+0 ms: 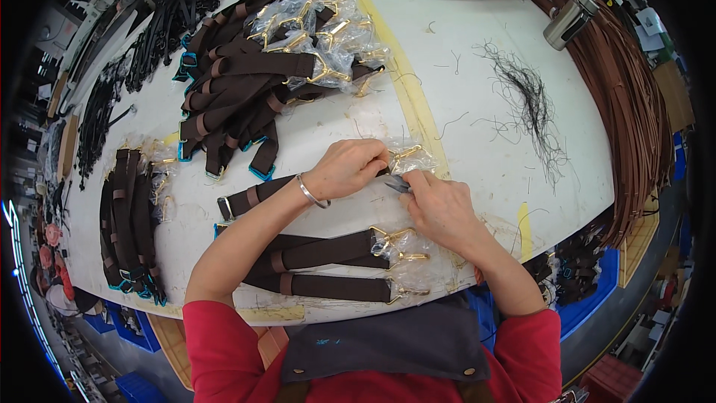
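Angle grey tool point(396, 183), gripped in right hand point(444, 213), off brown strap point(277, 188) apparently pinched in left hand point(349, 169), inside bench's point(485, 172) near edge.

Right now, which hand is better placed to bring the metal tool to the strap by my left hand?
Probably your right hand: it appears to hold the metal tool, which points toward your left hand, whose fingers look pinched near the strap's end.

Straps point(339, 288) matt cloth; hooks point(409, 152) glossy gold metal; wraps point(283, 15) clear crinkled plastic — hand tool point(397, 183) grey metal. Far right flask point(564, 28) satiny metal — bench point(447, 30) smooth.
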The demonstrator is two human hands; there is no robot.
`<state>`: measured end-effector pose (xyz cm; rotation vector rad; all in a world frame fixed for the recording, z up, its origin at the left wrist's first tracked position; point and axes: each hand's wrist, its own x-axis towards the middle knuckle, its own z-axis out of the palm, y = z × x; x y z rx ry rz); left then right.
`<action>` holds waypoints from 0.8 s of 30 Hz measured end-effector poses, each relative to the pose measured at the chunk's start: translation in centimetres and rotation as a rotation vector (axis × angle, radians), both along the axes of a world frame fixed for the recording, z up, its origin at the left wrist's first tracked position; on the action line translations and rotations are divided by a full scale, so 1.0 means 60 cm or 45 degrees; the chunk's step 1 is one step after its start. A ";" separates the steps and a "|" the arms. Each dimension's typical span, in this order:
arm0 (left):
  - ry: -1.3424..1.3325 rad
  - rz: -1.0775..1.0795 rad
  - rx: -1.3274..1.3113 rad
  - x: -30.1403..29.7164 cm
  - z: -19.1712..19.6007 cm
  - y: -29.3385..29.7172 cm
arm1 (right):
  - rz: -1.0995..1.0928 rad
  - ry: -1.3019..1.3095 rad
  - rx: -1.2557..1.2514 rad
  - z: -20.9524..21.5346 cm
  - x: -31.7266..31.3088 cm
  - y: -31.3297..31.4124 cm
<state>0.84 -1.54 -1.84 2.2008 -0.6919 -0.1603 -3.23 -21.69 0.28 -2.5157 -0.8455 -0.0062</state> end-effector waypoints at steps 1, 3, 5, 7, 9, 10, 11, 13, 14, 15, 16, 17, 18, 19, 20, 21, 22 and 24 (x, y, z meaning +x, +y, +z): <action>0.057 0.002 0.006 0.000 0.006 0.000 | -0.003 -0.052 0.002 -0.002 0.002 0.003; 0.149 0.001 0.003 0.003 0.011 0.001 | 0.015 -0.088 -0.010 -0.005 0.004 0.007; 0.218 -0.008 -0.014 0.008 0.014 0.002 | 0.022 -0.114 -0.021 -0.004 0.006 0.010; 0.235 -0.015 0.004 0.009 0.019 0.001 | 0.022 -0.130 -0.025 -0.003 0.007 0.014; 0.229 -0.016 0.033 0.009 0.021 0.002 | 0.043 -0.147 -0.054 -0.003 0.010 0.014; 0.214 -0.019 0.049 0.009 0.021 0.001 | 0.050 -0.156 -0.072 -0.003 0.011 0.014; 0.198 -0.022 0.066 0.010 0.020 0.000 | 0.057 -0.157 -0.088 -0.002 0.012 0.015; 0.165 -0.024 0.099 0.011 0.018 -0.001 | 0.069 -0.162 -0.118 0.001 0.014 0.017; 0.148 -0.025 0.117 0.011 0.017 -0.001 | 0.072 -0.153 -0.147 0.003 0.015 0.018; 0.148 -0.026 0.115 0.011 0.018 -0.001 | 0.075 -0.145 -0.176 0.005 0.016 0.018; 0.148 -0.028 0.113 0.011 0.019 -0.001 | 0.077 -0.136 -0.205 0.006 0.017 0.018; 0.149 -0.030 0.111 0.011 0.019 -0.001 | 0.098 -0.145 -0.185 0.007 0.018 0.018; 0.143 -0.033 0.119 0.011 0.019 -0.001 | 0.118 -0.155 -0.165 0.007 0.019 0.018; 0.137 -0.034 0.127 0.011 0.019 -0.001 | 0.141 -0.165 -0.145 0.008 0.021 0.018; 0.131 -0.035 0.135 0.011 0.019 0.000 | 0.146 -0.151 -0.143 0.009 0.022 0.018; 0.131 -0.036 0.147 0.012 0.018 0.000 | 0.152 -0.137 -0.140 0.010 0.023 0.018; 0.132 -0.039 0.158 0.012 0.017 0.000 | 0.156 -0.123 -0.138 0.010 0.024 0.017; 0.133 -0.038 0.174 0.013 0.018 -0.001 | 0.168 -0.114 -0.135 0.008 0.026 0.015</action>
